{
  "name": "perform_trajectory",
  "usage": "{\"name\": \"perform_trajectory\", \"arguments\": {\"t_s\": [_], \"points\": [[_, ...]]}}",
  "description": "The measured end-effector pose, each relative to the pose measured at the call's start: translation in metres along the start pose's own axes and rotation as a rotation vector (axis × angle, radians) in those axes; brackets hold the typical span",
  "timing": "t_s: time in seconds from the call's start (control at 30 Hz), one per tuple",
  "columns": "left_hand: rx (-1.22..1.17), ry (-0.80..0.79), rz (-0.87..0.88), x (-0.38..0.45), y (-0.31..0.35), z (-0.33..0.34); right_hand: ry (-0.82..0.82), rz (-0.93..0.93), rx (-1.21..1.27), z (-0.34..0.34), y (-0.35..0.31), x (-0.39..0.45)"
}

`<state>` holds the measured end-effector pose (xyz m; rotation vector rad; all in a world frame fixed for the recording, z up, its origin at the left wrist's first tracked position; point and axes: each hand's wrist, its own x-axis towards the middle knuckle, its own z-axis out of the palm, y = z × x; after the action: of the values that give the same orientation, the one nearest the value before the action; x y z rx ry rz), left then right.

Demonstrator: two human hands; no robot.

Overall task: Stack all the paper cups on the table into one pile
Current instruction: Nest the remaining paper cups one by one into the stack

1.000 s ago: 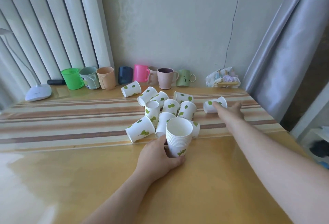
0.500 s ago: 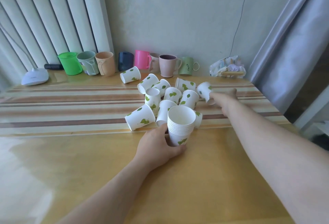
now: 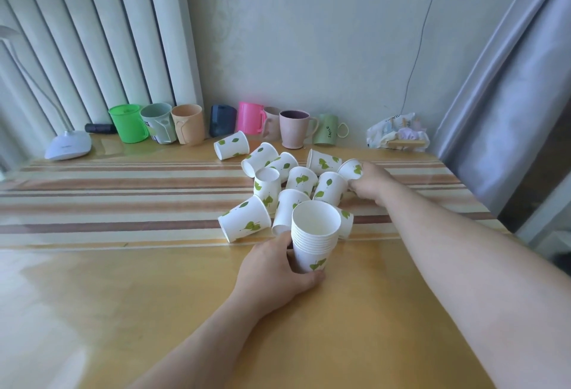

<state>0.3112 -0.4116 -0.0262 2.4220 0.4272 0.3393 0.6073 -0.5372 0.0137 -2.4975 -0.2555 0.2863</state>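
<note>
A pile of nested white paper cups (image 3: 314,238) with green leaf prints stands upright near the table's middle. My left hand (image 3: 276,269) wraps around its lower part. Behind the pile lie several loose paper cups (image 3: 301,179), most on their sides, one (image 3: 266,184) standing upside down. At the cluster's right edge my right hand (image 3: 369,183) grips a single paper cup (image 3: 350,169), lifted and tilted with its mouth facing left.
A row of coloured plastic mugs (image 3: 188,124) lines the wall at the back. A white lamp base (image 3: 68,149) sits at the back left, a crumpled packet (image 3: 397,136) at the back right. The striped tablecloth (image 3: 108,203) covers the far half; a grey curtain hangs on the right.
My right hand has taken the cup from the far right of the table and carried it left, up to the cluster. The left hand stays on the pile.
</note>
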Motion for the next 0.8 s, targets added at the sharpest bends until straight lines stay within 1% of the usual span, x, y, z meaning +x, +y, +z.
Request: {"name": "perform_trajectory", "arguments": {"t_s": [0.07,0.1,0.17,0.2,0.23,0.27,0.3,0.37,0.43,0.5,0.63,0.73,0.8], "points": [[-0.002,-0.003,-0.005,0.0,0.0,0.0,0.034,0.036,0.01,-0.012,0.0,-0.015],[-0.003,-0.006,-0.006,0.0,0.0,0.0,0.073,0.068,0.055,-0.018,0.003,-0.021],[-0.003,-0.01,-0.003,0.0,0.001,-0.001,0.165,0.108,0.292,-0.031,0.011,-0.032],[-0.002,-0.013,-0.001,0.0,0.002,-0.002,0.207,0.085,0.449,-0.036,0.014,-0.041],[-0.002,-0.014,-0.002,0.0,0.002,-0.002,0.217,0.035,0.614,-0.04,0.012,-0.054],[-0.004,-0.014,-0.003,-0.001,0.002,-0.002,0.188,-0.034,0.769,-0.043,0.008,-0.072],[-0.005,-0.014,-0.004,-0.001,0.002,-0.002,0.135,-0.115,0.895,-0.044,0.002,-0.093],[-0.007,-0.014,-0.006,-0.002,0.003,-0.002,-0.006,-0.338,1.029,-0.043,-0.007,-0.139],[-0.013,-0.006,-0.001,-0.003,0.004,-0.002,-0.139,-0.534,1.014,-0.033,-0.016,-0.181],[-0.017,-0.004,0.007,-0.004,0.005,-0.003,-0.178,-0.599,0.899,-0.019,-0.02,-0.201],[-0.033,0.005,0.021,-0.007,0.006,-0.005,-0.159,-0.581,0.693,0.0,-0.025,-0.207],[-0.036,0.006,0.027,-0.009,0.006,-0.006,-0.15,-0.549,0.625,0.006,-0.022,-0.205],[-0.041,0.002,0.024,-0.009,0.006,-0.006,-0.172,-0.522,0.596,0.009,-0.019,-0.205]]}}
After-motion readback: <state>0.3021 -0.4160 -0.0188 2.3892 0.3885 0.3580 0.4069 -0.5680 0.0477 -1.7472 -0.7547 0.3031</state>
